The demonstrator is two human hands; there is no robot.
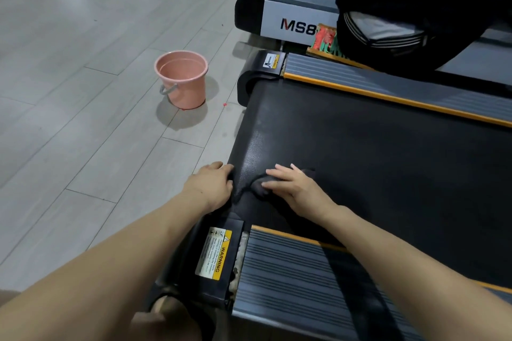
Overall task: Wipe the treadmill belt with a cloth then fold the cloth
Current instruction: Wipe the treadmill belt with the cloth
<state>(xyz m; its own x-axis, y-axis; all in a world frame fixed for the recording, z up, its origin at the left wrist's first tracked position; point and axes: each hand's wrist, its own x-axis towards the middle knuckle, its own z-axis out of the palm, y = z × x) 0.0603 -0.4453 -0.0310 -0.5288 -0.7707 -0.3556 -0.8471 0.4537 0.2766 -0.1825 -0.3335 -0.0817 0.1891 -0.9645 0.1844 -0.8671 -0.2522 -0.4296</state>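
A dark cloth (256, 187) lies bunched on the black treadmill belt (360, 152) near its rear end. My right hand (291, 183) lies flat on the cloth with fingers straight, pressing it onto the belt. My left hand (212, 185) is at the belt's rear left edge, its fingers curled round the dark edge there; whether that is cloth or belt is hard to tell, since both are dark.
A pink bucket (182, 79) holding water stands on the grey floor to the left. Grey ribbed side rails (304, 285) with orange trim flank the belt. Another treadmill marked MS8 (293, 22) and a dark bag (401, 8) sit behind. My foot (166, 310) is below.
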